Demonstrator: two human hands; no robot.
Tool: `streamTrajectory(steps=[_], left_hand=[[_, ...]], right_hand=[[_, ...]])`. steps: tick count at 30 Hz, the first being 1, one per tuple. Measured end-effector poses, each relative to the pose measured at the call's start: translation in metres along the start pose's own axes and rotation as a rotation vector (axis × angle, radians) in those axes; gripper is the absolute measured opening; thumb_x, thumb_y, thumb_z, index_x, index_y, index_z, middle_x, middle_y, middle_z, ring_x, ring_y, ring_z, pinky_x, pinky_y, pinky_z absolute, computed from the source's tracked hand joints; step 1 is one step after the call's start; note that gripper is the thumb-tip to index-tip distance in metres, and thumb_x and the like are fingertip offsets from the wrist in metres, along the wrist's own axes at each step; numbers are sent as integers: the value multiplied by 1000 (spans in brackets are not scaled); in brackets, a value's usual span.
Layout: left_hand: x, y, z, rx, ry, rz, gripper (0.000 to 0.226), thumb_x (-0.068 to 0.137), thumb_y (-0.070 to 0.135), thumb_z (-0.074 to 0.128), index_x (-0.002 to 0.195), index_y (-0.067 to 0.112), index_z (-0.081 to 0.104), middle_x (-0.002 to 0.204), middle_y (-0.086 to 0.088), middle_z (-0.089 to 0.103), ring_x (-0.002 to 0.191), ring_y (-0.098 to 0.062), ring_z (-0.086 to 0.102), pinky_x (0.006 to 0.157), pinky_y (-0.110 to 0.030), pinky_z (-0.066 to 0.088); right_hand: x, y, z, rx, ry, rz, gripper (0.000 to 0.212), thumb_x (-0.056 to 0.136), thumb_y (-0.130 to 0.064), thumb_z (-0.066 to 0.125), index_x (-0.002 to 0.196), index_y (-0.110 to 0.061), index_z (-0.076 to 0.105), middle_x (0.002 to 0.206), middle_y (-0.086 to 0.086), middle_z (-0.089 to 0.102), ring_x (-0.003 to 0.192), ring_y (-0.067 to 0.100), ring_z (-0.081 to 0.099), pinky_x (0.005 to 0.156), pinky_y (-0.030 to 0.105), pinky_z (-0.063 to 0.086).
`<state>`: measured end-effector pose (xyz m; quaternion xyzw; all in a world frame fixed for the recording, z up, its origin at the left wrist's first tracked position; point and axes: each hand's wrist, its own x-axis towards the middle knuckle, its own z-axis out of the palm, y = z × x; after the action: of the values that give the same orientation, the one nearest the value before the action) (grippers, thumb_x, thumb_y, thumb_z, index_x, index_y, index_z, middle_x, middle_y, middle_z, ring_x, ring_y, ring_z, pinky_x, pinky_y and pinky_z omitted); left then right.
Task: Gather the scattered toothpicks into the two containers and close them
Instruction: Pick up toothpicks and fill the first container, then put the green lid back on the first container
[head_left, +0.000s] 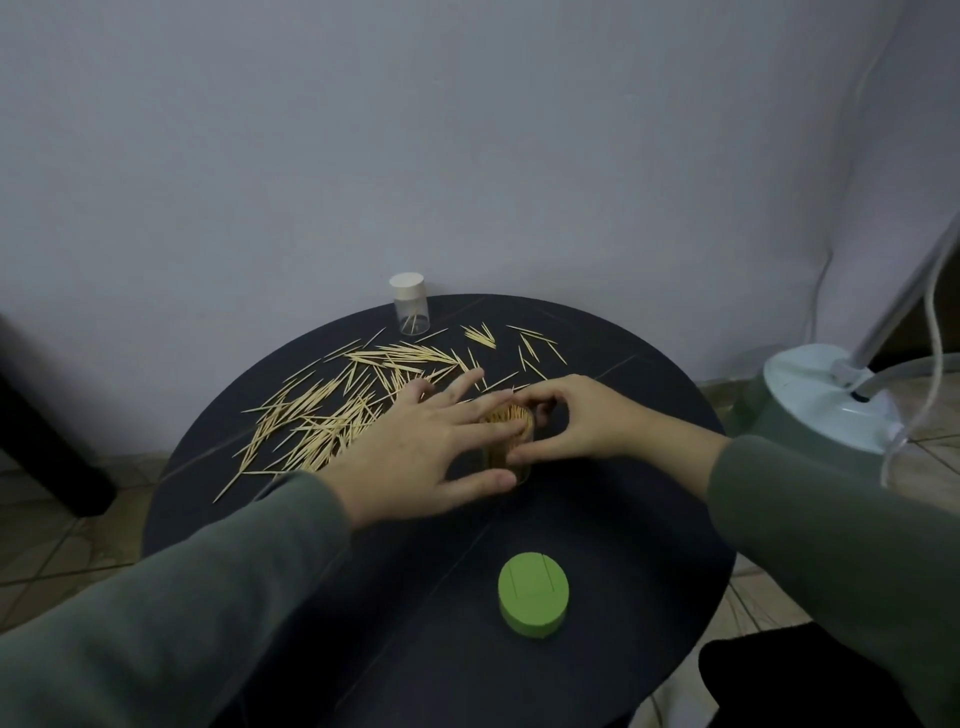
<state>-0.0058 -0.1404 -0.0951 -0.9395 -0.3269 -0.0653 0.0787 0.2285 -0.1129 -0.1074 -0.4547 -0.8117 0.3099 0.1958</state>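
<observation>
- A round table (597, 519) with a dark matte top, crossed by thin straight seams, is bearing everything here.
- A clear container (511, 441) is standing upright near the middle of the table, packed with thin pale wooden toothpicks standing on end, their tips showing at its open mouth.
- The left hand (415, 452) is reaching over that container with fingers spread and nearly straight; the fingertips are resting on the toothpick tips and the thumb is lying along the container's near side.
- The right hand (576, 421) is curling around the container from the other side, thumb and forefinger forming a ring at its rim and gripping it.
- Scattered toothpicks (332, 410), slender and pointed, are lying in a loose fan over the left and far parts of the table, some crossing each other, some running under the left hand.
- A smaller clear jar (410, 306) with a smooth white round cap is standing at the far edge, holding only a few toothpicks.
- A green round lid (532, 592), matte, with two straight grooves across its flat top, is lying near the front edge, well apart from the container.
- Both arms are wearing soft grey-green sleeves (182, 613).
- A pale rounded lamp base (826, 395) is sitting on the tiled floor to the right.
</observation>
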Motion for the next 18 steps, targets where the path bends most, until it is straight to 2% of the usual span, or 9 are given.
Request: streamTrajectory(steps=[2, 4, 6, 8, 10, 13, 15, 18], left_hand=[[-1, 1, 0, 14, 18, 3, 69, 92, 70, 16, 147, 34, 36, 156, 6, 31, 148, -22, 17, 109, -51, 26], [-3, 3, -2, -38, 91, -20, 67, 94, 67, 18, 147, 30, 37, 150, 6, 42, 143, -19, 30, 106, -46, 30], [-4, 7, -6, -80, 238, 2, 58, 97, 61, 28, 134, 26, 54, 128, 6, 62, 121, -16, 54, 95, -39, 38], [-6, 10, -9, -91, 322, 99, 41, 95, 52, 44, 115, 24, 67, 105, 7, 67, 95, -13, 59, 80, -36, 45], [-9, 16, -9, -204, 235, 183, 36, 91, 52, 56, 112, 24, 68, 103, 8, 64, 94, -8, 57, 81, -31, 49], [-16, 30, -4, -361, 21, 216, 51, 83, 60, 63, 122, 28, 63, 116, 10, 59, 108, -2, 55, 92, -21, 47], [-18, 39, 2, -405, -73, 235, 60, 77, 62, 68, 127, 30, 60, 121, 12, 57, 111, -1, 53, 94, -18, 44], [-20, 46, 10, -418, -110, 265, 62, 75, 58, 73, 128, 30, 60, 123, 12, 58, 112, 0, 54, 96, -20, 45]], right_hand=[[-1, 0, 1, -12, 0, 1, 47, 74, -41, 80, 117, -34, 63, 91, -23, 63, 83, -11, 56, 67, 7, 43], [-2, 0, 1, -26, 2, 5, 46, 74, -43, 79, 116, -38, 61, 91, -22, 62, 83, -6, 56, 69, 11, 44], [-2, -1, 1, -11, 3, 9, 45, 74, -42, 80, 115, -38, 61, 92, -21, 62, 82, -3, 56, 72, 15, 46], [-2, -1, 1, 2, 5, 6, 44, 76, -36, 80, 115, -36, 61, 93, -20, 62, 83, -2, 56, 75, 16, 47], [-3, -1, 1, 1, 13, 7, 46, 77, -31, 79, 119, -32, 61, 91, -20, 61, 81, -6, 56, 74, 13, 46], [-3, -3, 0, -1, 4, 23, 50, 76, -34, 79, 122, -31, 60, 90, -22, 60, 81, -11, 56, 73, 11, 45], [-3, -5, 0, -7, -14, 22, 50, 75, -37, 79, 121, -34, 59, 95, -21, 60, 85, -9, 56, 72, 12, 44], [-1, -4, 1, -11, -20, 23, 49, 75, -39, 79, 118, -37, 57, 102, -19, 60, 90, 0, 56, 77, 16, 45]])
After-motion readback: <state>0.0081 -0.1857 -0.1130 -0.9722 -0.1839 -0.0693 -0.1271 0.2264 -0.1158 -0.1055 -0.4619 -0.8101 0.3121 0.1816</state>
